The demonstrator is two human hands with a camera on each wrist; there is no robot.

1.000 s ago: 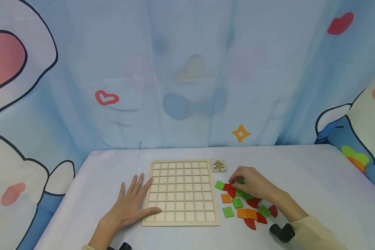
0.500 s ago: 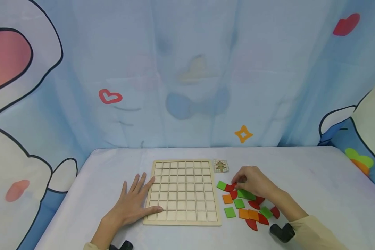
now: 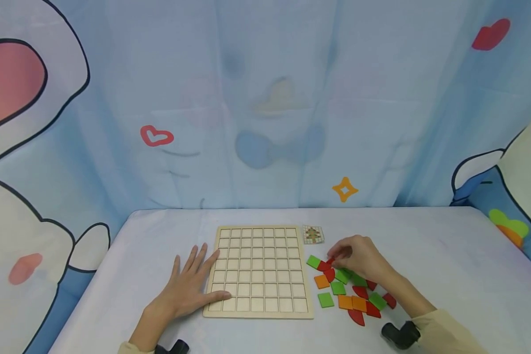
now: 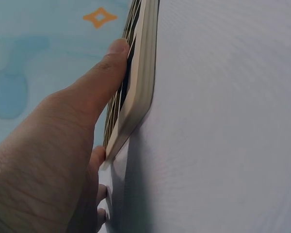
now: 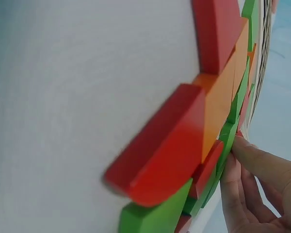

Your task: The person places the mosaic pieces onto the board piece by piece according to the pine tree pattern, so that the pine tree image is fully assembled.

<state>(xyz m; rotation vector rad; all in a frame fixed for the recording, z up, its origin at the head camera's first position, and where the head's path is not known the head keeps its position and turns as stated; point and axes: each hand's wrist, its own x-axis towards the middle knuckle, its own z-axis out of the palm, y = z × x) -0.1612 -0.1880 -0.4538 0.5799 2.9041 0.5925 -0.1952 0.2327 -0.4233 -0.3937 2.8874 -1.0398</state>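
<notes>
My left hand [image 3: 188,285] lies with fingers spread at the left side of a wooden grid board [image 3: 258,314]. Its thumb rests over the board's near left corner, also seen on the board's edge [image 4: 144,77] in the left wrist view. To the right of the board, my right hand [image 3: 360,255] pinches a small red piece [image 3: 330,260] between thumb and fingertips, at the far side of a loose heap of flat pieces. Green squares [image 3: 325,300], orange squares [image 3: 322,281] and red quarter-round pieces [image 3: 356,317] make up this heap, partly hidden under the hand.
A small card [image 3: 313,235] with a gridded tree-like pattern lies beside the board's far right corner. White cloth covers the table [image 3: 447,255], and a blue printed curtain [image 3: 274,187] hangs behind its far edge. Black wrist devices [image 3: 400,335] sit near both wrists.
The head view has shifted slightly. My right fingers stay at the heap's far side, where the red piece is pinched, and the green pieces under the hand have spread apart. My left hand stays put.
</notes>
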